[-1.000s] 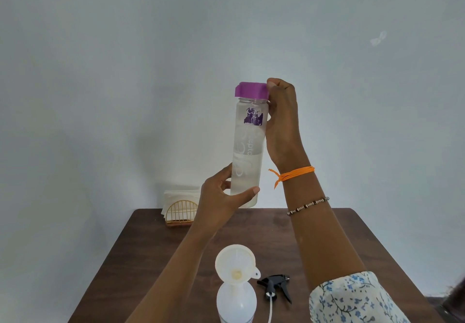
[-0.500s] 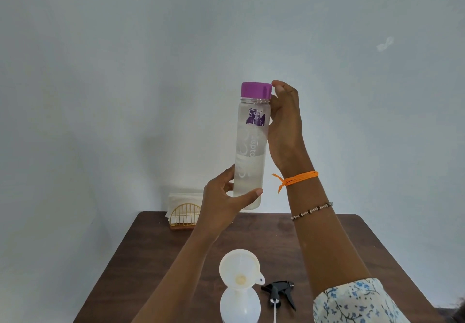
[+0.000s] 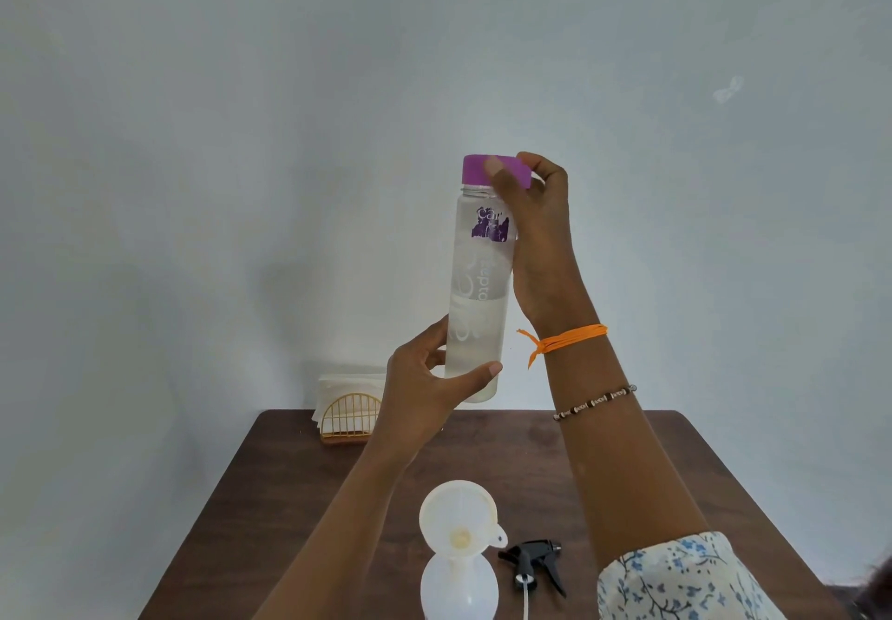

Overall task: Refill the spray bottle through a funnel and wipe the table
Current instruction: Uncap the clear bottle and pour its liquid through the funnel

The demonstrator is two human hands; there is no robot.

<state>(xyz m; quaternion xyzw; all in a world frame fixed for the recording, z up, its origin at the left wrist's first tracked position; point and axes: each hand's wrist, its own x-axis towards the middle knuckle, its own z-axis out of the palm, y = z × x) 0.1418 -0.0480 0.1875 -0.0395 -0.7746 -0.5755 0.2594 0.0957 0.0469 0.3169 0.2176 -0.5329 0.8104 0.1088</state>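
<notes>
Gripping a frosted water bottle [image 3: 478, 300] by its lower end, the left hand [image 3: 425, 392] wraps thumb and fingers round the base and holds the bottle upright in the air, above the far part of the dark brown table [image 3: 651, 474]. Right hand [image 3: 536, 233] closes on the purple screw cap [image 3: 482, 169], thumb across the cap's front and fingers curled behind it. Clear liquid fills roughly the lower part of the bottle. A worn purple label [image 3: 490, 228] near the neck bears partial white letters reading "Ca"; the rest is scraped off. White lettering runs sideways lower down the body and cannot be read with confidence.

Right wrist: an orange thread band [image 3: 569, 340] and, further down the forearm, a beaded bracelet [image 3: 596, 401]. A white sleeve with a blue floral print [image 3: 685, 576] covers the upper arm.

On the table's near edge stands the translucent white spray bottle [image 3: 458, 593], uncapped, with a cream funnel [image 3: 457, 525] seated in its neck. Just to its right lies the black trigger sprayer head [image 3: 533, 561], its white dip tube [image 3: 525, 605] trailing toward the viewer. At the far left corner, a gold wire napkin holder [image 3: 348, 419] holds white paper napkins [image 3: 350, 383] against the pale wall [image 3: 241, 136].
</notes>
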